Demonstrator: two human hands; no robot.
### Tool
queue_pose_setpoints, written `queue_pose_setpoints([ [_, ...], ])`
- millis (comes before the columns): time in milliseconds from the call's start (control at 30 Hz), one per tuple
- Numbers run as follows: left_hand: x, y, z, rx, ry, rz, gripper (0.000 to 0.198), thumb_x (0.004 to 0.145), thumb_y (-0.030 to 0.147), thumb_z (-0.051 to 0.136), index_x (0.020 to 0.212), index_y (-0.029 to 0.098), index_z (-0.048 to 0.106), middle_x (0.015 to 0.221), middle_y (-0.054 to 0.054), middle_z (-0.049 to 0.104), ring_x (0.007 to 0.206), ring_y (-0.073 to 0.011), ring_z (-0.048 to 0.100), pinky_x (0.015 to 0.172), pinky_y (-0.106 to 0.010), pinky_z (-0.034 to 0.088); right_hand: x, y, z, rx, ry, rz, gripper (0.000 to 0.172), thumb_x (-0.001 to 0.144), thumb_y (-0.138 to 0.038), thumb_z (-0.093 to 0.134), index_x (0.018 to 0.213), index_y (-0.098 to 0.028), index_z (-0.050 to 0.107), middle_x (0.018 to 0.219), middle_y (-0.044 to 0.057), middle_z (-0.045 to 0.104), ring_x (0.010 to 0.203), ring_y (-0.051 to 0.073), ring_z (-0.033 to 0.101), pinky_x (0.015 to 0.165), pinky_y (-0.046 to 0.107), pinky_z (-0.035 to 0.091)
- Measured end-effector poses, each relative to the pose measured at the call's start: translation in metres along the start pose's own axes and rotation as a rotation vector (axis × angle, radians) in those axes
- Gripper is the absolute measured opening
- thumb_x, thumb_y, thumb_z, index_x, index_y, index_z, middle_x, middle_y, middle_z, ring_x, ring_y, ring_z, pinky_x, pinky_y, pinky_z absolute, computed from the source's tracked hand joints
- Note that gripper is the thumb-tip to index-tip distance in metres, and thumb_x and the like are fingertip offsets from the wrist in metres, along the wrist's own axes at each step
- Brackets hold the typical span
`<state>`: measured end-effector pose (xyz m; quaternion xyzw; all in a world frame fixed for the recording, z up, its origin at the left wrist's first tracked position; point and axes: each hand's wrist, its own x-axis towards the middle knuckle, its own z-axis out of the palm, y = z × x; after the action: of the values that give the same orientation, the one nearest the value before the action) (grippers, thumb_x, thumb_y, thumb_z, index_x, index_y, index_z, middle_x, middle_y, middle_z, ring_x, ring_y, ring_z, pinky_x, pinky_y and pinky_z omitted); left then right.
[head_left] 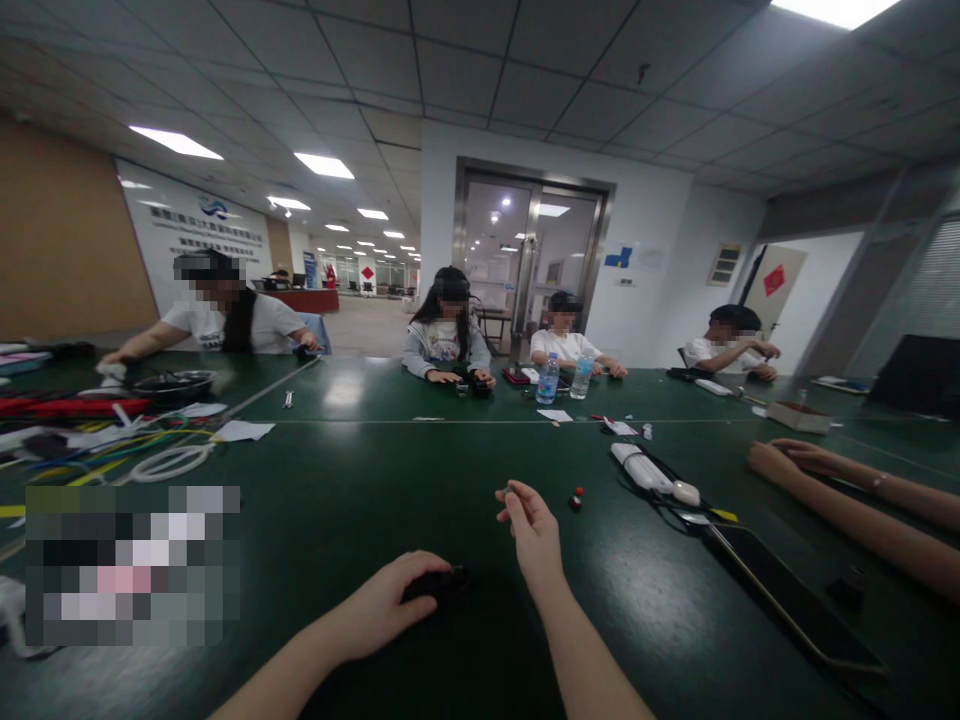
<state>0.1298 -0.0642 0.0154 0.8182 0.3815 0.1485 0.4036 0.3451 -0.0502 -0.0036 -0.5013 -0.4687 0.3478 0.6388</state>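
Two bottles (547,384), box (796,417), contents unclear, black object (435,583) gripped

One head-worn camera faces forward across the table (330,520). The left hand (397,600) and right hand (534,525) are near.

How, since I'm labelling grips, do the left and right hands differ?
The left hand holds a dark object between thumb and fingers; the right hand pinches what looks like a much smaller piece. In the picture, the left hand points rightward, the right hand up and leftward. The left hand sits lower in view; the right hand reaches farther out. Both are bare, over the green table.
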Motion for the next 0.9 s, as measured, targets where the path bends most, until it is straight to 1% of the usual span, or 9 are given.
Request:
queue_pose_setpoints([
  [167, 0.000, -0.005, 0.001, -0.003, -0.005, -0.008, 0.037, 0.076, 0.029, 0.049, 0.112, 0.027, 0.051, 0.118, 0.000, 0.051, 0.108, -0.0175, 0.046, 0.096, -0.033, 0.033, 0.001, 0.000, -0.001, -0.001, 0.028, 0.046, 0.042, 0.075, -0.045, 0.050, 0.108, -0.019, 0.049, 0.098, 0.008, 0.061, 0.069, 0.017, 0.058, 0.057, 0.029, 0.043],
  [200, 0.001, -0.008, 0.001, -0.007, 0.004, -0.017, 0.038, 0.076, 0.031, 0.049, 0.113, 0.028, 0.050, 0.119, 0.000, 0.051, 0.109, -0.0180, 0.046, 0.096, -0.034, 0.033, 0.001, 0.000, -0.001, -0.005, 0.027, 0.060, 0.042, 0.075, -0.045, 0.050, 0.108, -0.019, 0.050, 0.098, 0.008, 0.061, 0.070, 0.017, 0.058, 0.057, 0.030, 0.043],
  [267, 0.002, -0.018, 0.002, -0.020, 0.059, -0.043, 0.043, 0.075, 0.032, 0.050, 0.117, 0.028, 0.047, 0.122, 0.000, 0.049, 0.112, -0.0194, 0.044, 0.097, -0.035, 0.032, 0.000, -0.001, -0.001, -0.032, -0.008, 0.078, 0.039, 0.074, -0.045, 0.051, 0.104, -0.019, 0.053, 0.098, 0.007, 0.061, 0.075, 0.018, 0.058, 0.060, 0.030, 0.044],
  [333, 0.005, -0.029, 0.003, -0.036, 0.136, -0.064, 0.048, 0.075, 0.031, 0.050, 0.122, 0.028, 0.041, 0.126, -0.001, 0.047, 0.115, -0.0201, 0.042, 0.099, -0.036, 0.031, -0.001, -0.004, -0.001, -0.096, -0.083, 0.079, 0.035, 0.074, -0.044, 0.051, 0.098, -0.020, 0.057, 0.096, 0.006, 0.061, 0.080, 0.020, 0.057, 0.063, 0.031, 0.044],
  [400, 0.008, -0.039, 0.003, -0.044, 0.194, -0.068, 0.053, 0.074, 0.029, 0.050, 0.126, 0.027, 0.036, 0.126, -0.001, 0.047, 0.116, -0.0193, 0.042, 0.100, -0.036, 0.031, -0.004, -0.007, 0.001, -0.184, -0.189, 0.060, 0.032, 0.073, -0.043, 0.054, 0.095, -0.020, 0.059, 0.091, 0.005, 0.062, 0.081, 0.019, 0.056, 0.067, 0.031, 0.043],
  [500, 0.011, -0.047, 0.003, -0.035, 0.226, -0.055, 0.056, 0.073, 0.026, 0.050, 0.127, 0.026, 0.034, 0.123, -0.002, 0.049, 0.115, -0.0178, 0.043, 0.101, -0.035, 0.029, -0.010, -0.009, 0.006, -0.289, -0.381, 0.034, 0.029, 0.071, -0.039, 0.057, 0.092, -0.020, 0.061, 0.084, 0.003, 0.061, 0.078, 0.017, 0.054, 0.071, 0.030, 0.042],
  [567, 0.011, -0.048, 0.003, -0.032, 0.229, -0.065, 0.056, 0.073, 0.025, 0.051, 0.126, 0.026, 0.034, 0.124, -0.002, 0.048, 0.116, -0.0178, 0.043, 0.101, -0.035, 0.029, -0.014, -0.008, 0.010, -0.337, -0.481, 0.033, 0.026, 0.070, -0.035, 0.058, 0.091, -0.020, 0.062, 0.082, 0.002, 0.059, 0.075, 0.015, 0.053, 0.069, 0.028, 0.041],
  [700, 0.009, -0.046, 0.003, -0.057, 0.215, -0.072, 0.057, 0.072, 0.025, 0.052, 0.126, 0.027, 0.034, 0.124, -0.001, 0.048, 0.116, -0.0183, 0.042, 0.101, -0.036, 0.030, -0.020, -0.003, 0.016, -0.477, -0.572, 0.023, 0.022, 0.069, -0.031, 0.060, 0.089, -0.023, 0.062, 0.081, 0.000, 0.057, 0.072, 0.014, 0.050, 0.065, 0.026, 0.040],
  [900, 0.008, -0.042, 0.002, -0.062, 0.180, -0.066, 0.058, 0.071, 0.024, 0.054, 0.126, 0.027, 0.035, 0.124, -0.001, 0.049, 0.116, -0.0176, 0.042, 0.101, -0.036, 0.030, -0.025, -0.008, 0.020, -0.611, -0.669, -0.044, 0.017, 0.071, -0.030, 0.058, 0.087, -0.028, 0.063, 0.091, -0.001, 0.054, 0.080, 0.014, 0.050, 0.068, 0.026, 0.038],
])
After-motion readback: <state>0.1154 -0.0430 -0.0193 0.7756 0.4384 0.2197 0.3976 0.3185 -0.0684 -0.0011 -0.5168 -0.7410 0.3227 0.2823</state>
